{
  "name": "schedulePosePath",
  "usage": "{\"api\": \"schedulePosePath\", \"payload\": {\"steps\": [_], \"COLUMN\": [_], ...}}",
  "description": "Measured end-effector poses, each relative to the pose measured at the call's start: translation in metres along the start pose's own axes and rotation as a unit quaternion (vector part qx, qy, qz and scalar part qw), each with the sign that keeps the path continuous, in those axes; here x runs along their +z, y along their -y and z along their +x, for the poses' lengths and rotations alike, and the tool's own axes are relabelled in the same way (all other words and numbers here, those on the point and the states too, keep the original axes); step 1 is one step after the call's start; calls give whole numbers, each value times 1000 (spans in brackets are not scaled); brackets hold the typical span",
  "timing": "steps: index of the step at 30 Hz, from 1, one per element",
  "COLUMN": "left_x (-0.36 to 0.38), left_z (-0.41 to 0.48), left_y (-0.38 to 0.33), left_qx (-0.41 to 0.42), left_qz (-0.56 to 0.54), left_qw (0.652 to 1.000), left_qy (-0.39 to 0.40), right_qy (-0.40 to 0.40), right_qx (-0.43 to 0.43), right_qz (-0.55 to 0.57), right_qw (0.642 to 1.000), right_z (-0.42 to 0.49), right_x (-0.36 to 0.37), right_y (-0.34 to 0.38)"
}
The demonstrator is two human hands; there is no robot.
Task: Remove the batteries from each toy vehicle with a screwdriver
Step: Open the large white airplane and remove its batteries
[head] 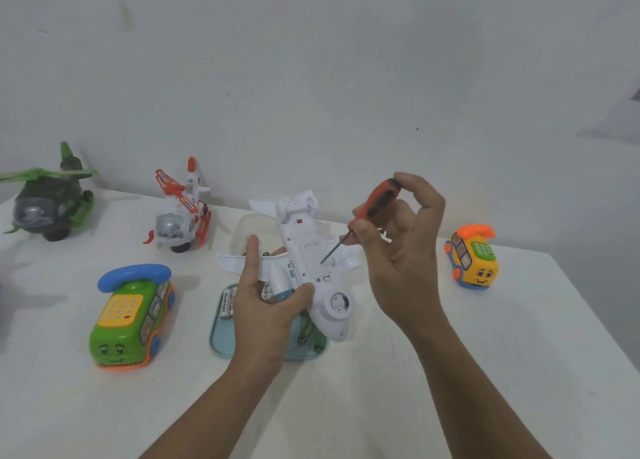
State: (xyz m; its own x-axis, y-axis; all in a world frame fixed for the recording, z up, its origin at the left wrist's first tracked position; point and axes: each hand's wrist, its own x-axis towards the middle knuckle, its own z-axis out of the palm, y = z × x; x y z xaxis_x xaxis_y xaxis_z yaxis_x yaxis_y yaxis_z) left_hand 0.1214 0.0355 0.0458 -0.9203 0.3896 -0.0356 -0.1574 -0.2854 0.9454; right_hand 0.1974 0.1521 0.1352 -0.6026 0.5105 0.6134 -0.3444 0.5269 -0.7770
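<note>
White table [485, 372] against a pale wall carries everything I can see from here.

- White plastic toy aeroplane [308, 250]: at table centre, lifted and belly-up, nose towards me, tail towards the far edge. The battery-cover panel faces the camera.
- Left hand [263, 306]: grips the aeroplane at wing and fuselage, thumb curled over the body near the nose.
- Right hand [405, 250]: closed around the screwdriver handle, with thumb and fingertips pinching it.
- Green toy bus-phone with a blue handset [131, 320]: on the left side, nearer the front edge.
- Dark green toy helicopter [48, 205]: at the far left corner.
- White and red toy helicopter [180, 212]: at the far edge, left of centre.
- Teal rectangular tray [221, 340]: at centre, beneath the aeroplane and partly hidden by the left hand.
- Yellow toy bus-phone with an orange handset [474, 257]: towards the right edge.
- Orange and black screwdriver [381, 198]: slants down-left, with its tip at the belly panel. I cannot tell whether it sits in a screw.
- White and green batteries [227, 306]: lying in the tray.
</note>
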Motion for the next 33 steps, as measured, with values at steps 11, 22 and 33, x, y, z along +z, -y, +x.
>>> {"api": "schedulePosePath", "payload": {"steps": [11, 22, 33], "left_x": [-1, -1, -3], "left_z": [4, 3, 1], "left_y": [-3, -1, -2], "left_qx": [1, 3, -4], "left_qz": [5, 0, -4], "left_qw": [1000, 1000, 1000], "left_qy": [-3, -6, -9], "right_qy": [24, 40, 25], "right_qx": [6, -14, -141], "right_qz": [-4, -26, -59], "right_qw": [1000, 999, 988], "right_z": [-6, -11, -10], "right_x": [5, 5, 6], "right_y": [-6, -10, 5]}}
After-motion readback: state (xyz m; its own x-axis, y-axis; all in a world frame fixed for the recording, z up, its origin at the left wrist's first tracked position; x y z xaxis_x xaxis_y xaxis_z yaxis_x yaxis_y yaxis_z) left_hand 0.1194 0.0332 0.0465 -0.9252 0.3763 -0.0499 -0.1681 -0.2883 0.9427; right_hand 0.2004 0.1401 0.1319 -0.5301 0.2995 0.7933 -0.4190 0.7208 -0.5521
